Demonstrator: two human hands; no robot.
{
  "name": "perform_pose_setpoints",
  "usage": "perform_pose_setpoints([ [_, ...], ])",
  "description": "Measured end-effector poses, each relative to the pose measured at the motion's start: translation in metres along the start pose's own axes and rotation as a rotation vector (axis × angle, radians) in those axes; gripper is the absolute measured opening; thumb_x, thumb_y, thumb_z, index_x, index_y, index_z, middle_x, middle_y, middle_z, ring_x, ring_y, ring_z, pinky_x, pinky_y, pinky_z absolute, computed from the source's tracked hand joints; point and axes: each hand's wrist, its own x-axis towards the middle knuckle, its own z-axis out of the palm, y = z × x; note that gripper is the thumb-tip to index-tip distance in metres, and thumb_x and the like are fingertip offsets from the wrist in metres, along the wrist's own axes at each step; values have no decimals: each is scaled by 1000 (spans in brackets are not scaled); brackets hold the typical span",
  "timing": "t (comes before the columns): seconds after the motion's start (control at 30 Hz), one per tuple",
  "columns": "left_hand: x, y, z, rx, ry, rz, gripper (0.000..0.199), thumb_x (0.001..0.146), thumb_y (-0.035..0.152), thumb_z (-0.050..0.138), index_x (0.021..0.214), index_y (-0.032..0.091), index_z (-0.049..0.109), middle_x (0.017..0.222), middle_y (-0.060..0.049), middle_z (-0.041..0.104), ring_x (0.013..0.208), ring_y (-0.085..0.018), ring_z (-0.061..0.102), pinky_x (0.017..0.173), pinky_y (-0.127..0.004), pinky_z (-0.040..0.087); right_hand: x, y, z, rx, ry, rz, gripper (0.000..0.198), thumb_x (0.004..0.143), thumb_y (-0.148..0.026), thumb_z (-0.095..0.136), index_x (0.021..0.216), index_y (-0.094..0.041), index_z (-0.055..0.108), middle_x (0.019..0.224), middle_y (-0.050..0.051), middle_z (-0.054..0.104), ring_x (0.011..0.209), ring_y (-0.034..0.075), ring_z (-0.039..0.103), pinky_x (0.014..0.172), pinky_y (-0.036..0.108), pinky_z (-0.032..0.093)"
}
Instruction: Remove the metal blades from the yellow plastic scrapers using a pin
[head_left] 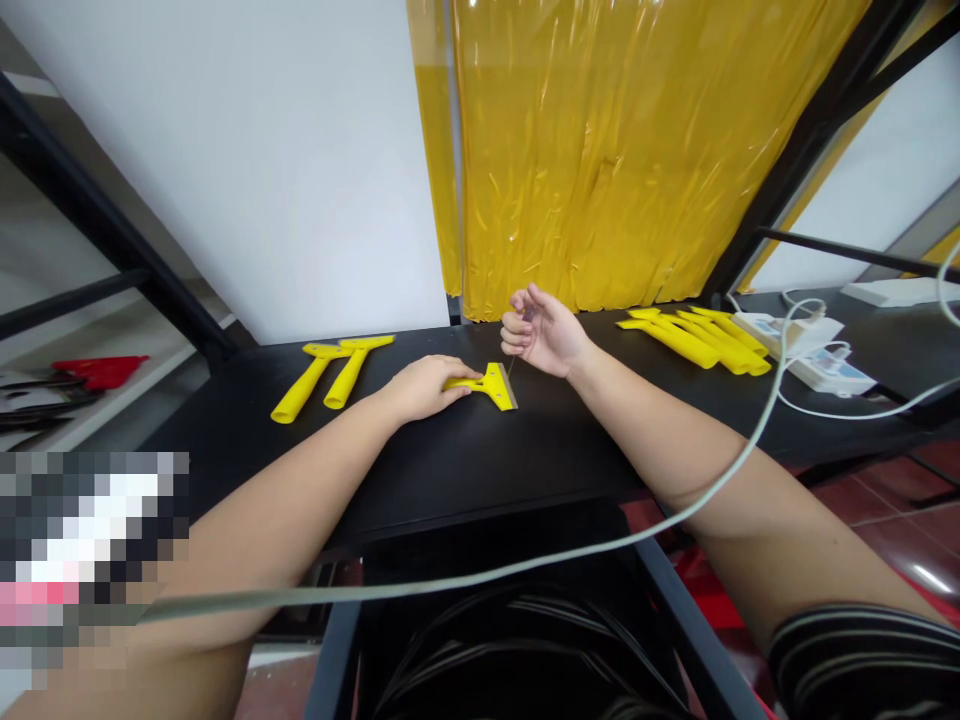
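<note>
Centrally on the bench (465, 460), a scraper (489, 384) is pinned flat under the left hand (421, 386), while a thin tool is pinched in the closed right hand (541, 332) above its blade; careful alignment seems needed next.

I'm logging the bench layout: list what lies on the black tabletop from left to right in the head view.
Two yellow plastic scrapers → left hand pressing a yellow scraper → right hand pinching a thin tool → pile of yellow scrapers → white power strip.
</note>
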Motion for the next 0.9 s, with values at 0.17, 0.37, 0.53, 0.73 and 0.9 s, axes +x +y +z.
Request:
perform_pose_setpoints([
  [0.17, -1, -12, 3, -29, 37, -36, 35, 98, 30, 60, 128, 22, 75, 121, -7, 76, 110, -24, 71, 101, -37, 52, -1, 8, 2, 2, -91, 87, 28, 104, -42, 46, 83, -24, 42, 66, -5, 34, 55, 12, 34, 58, 25, 36],
  [0.37, 0, -16, 4, -48, 39, -39, 35, 97, 31, 60, 128, 23, 75, 120, -7, 77, 108, -24, 71, 100, -37, 52, 2, 19, 9, 0, -42, 82, 23, 102, -35, 45, 83, -24, 40, 69, -4, 35, 58, 13, 35, 59, 25, 37],
  [0.53, 0, -16, 5, -58, 37, -40, 36, 97, 32, 60, 128, 22, 75, 121, -7, 76, 109, -25, 71, 100, -37, 52, 3, 23, 10, 20, -37, 27, 26, 100, -36, 54, 83, -24, 39, 69, -5, 37, 59, 12, 36, 60, 24, 37],
  [0.73, 1, -15, 4, -67, 33, -66, 37, 96, 32, 61, 128, 21, 75, 120, -8, 77, 108, -25, 71, 99, -37, 53, 7, 36, 9, -164, -26, -101, 39, 90, -45, 74, 86, -25, 41, 74, -6, 48, 64, 12, 45, 63, 25, 40],
  [0.9, 1, -14, 3, -79, 27, -58, 38, 97, 34, 60, 129, 22, 75, 121, -7, 76, 109, -24, 71, 100, -37, 53, 7, 34, 6, -461, 41, -301, 43, 76, -40, 90, 80, -23, 51, 78, -4, 59, 71, 13, 54, 69, 27, 46],
])
